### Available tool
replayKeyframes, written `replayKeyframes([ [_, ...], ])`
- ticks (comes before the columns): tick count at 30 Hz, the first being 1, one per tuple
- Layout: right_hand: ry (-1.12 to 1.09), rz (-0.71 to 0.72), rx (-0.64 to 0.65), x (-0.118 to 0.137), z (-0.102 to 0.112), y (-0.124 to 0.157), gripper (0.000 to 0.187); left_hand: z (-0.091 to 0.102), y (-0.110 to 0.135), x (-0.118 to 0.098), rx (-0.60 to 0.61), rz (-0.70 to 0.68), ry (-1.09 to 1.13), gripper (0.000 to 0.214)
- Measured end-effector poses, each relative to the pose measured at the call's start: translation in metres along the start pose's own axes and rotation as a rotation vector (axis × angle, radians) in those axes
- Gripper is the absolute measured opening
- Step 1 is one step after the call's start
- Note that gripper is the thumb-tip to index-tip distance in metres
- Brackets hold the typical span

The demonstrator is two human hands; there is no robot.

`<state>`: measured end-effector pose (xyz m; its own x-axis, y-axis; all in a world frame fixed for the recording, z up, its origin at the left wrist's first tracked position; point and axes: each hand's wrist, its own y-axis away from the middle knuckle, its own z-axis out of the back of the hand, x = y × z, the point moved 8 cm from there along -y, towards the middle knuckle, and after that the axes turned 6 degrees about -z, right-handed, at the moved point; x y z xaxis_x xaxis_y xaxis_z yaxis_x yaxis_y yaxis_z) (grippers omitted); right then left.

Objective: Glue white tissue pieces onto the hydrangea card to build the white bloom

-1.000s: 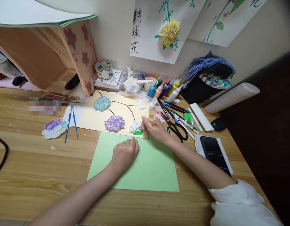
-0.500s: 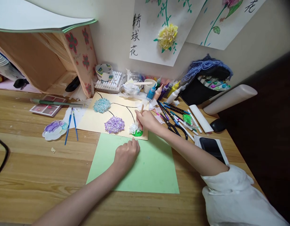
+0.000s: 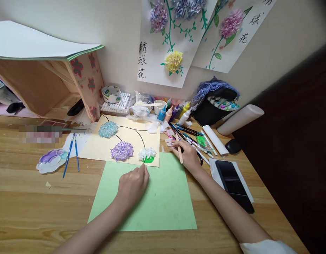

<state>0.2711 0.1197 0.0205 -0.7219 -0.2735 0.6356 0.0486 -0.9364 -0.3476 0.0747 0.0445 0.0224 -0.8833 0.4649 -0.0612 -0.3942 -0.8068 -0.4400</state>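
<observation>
My right hand (image 3: 188, 155) holds a wooden craft stick (image 3: 179, 150) slanting down across its fingers. Its fingertips are at small white paper scraps (image 3: 168, 141) right of the cream sheet (image 3: 91, 150). My left hand (image 3: 132, 185) is a loose fist on green paper (image 3: 165, 208), its knuckles by the cream sheet's lower edge. On that sheet, a white paper-petal flower (image 3: 147, 153) covers the upper part of a bright green patch (image 3: 148, 160). A purple flower (image 3: 122, 151) and a blue one (image 3: 108, 129) sit to its left, near black drawn stems.
Behind stand paint bottles (image 3: 172, 113), a tub of white scraps (image 3: 141, 110) and a tape roll (image 3: 111, 94). Markers (image 3: 188, 130) and a phone (image 3: 234, 180) lie right. Left are a paint palette (image 3: 51, 160) and two brushes (image 3: 69, 155). Flower pictures (image 3: 165, 42) hang on the wall.
My right hand has moved right with the stick, off the white flower to the paper scraps. My left fist stays by the sheet's lower edge. The camera view has tilted up.
</observation>
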Motion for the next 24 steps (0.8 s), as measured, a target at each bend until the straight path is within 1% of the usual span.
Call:
replayKeyframes([
  [2, 0.032, 0.049, -0.023, -0.002, -0.006, 0.001, 0.004, 0.002, -0.001, 0.002, -0.021, 0.001, 0.007, 0.026],
  [4, 0.042, 0.052, -0.056, -0.003, -0.006, -0.002, 0.007, 0.005, -0.002, 0.003, -0.047, 0.003, 0.023, 0.025],
  [6, 0.009, -0.001, -0.112, -0.003, 0.001, -0.005, 0.007, 0.008, -0.003, 0.004, -0.070, 0.006, 0.052, 0.023],
  [8, -0.086, -0.088, -0.171, -0.004, 0.012, -0.006, 0.006, 0.011, -0.005, 0.005, -0.079, 0.012, 0.090, 0.022],
  [10, -0.200, -0.153, -0.195, -0.004, 0.019, -0.007, 0.008, 0.013, -0.006, 0.007, -0.072, 0.026, 0.139, 0.023],
  [11, -0.229, -0.160, -0.179, -0.003, 0.019, -0.008, 0.009, 0.014, -0.007, 0.008, -0.066, 0.035, 0.163, 0.024],
  [13, -0.192, -0.111, -0.093, 0.002, 0.012, -0.009, 0.010, 0.015, -0.008, 0.010, -0.061, 0.054, 0.202, 0.027],
  [16, 0.021, 0.028, 0.030, 0.007, -0.005, -0.010, 0.007, 0.015, -0.009, 0.011, -0.050, 0.078, 0.231, 0.030],
  [19, 0.172, 0.109, 0.044, 0.007, -0.014, -0.011, 0.012, 0.012, -0.010, 0.011, -0.015, 0.107, 0.239, 0.033],
  [21, 0.171, 0.090, 0.032, 0.008, -0.012, -0.012, 0.014, 0.010, -0.010, 0.012, 0.009, 0.131, 0.251, 0.032],
  [22, 0.129, 0.058, 0.014, 0.008, -0.009, -0.013, 0.013, 0.009, -0.010, 0.013, 0.018, 0.144, 0.263, 0.032],
  [24, -0.026, -0.033, -0.021, 0.011, 0.001, -0.012, 0.010, 0.007, -0.009, 0.015, 0.033, 0.177, 0.301, 0.030],
])
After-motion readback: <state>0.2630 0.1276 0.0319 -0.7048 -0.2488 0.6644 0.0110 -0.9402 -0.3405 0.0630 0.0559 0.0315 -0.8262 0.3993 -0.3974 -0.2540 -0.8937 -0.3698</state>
